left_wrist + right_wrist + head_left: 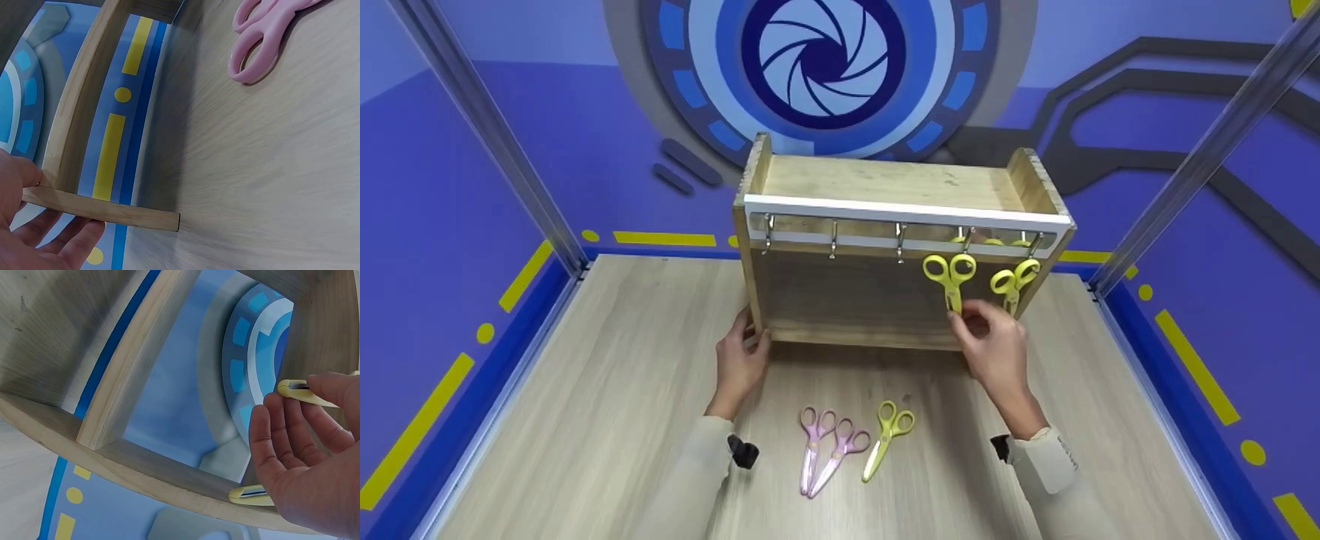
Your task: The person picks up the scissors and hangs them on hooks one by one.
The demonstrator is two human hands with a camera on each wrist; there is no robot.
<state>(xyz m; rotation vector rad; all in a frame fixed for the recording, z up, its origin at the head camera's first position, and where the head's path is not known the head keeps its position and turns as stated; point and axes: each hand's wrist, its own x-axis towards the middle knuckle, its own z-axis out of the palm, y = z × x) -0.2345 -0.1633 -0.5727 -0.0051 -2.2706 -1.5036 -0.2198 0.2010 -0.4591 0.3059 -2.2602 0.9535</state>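
Note:
A wooden rack with a row of metal hooks stands on the table. My left hand grips the lower part of its left side panel; the left wrist view shows the thumb and fingers on either side of that panel. With thumb and fingers, my right hand pinches the blade end of yellow scissors, whose handles are up at a hook. Another yellow pair of scissors hangs at the rightmost hook. In the right wrist view the pinched blade tip shows beside the thumb.
In front of the rack lie two pink scissors, their blades close together, and one yellow pair of scissors. Metal posts and printed blue panels enclose the table.

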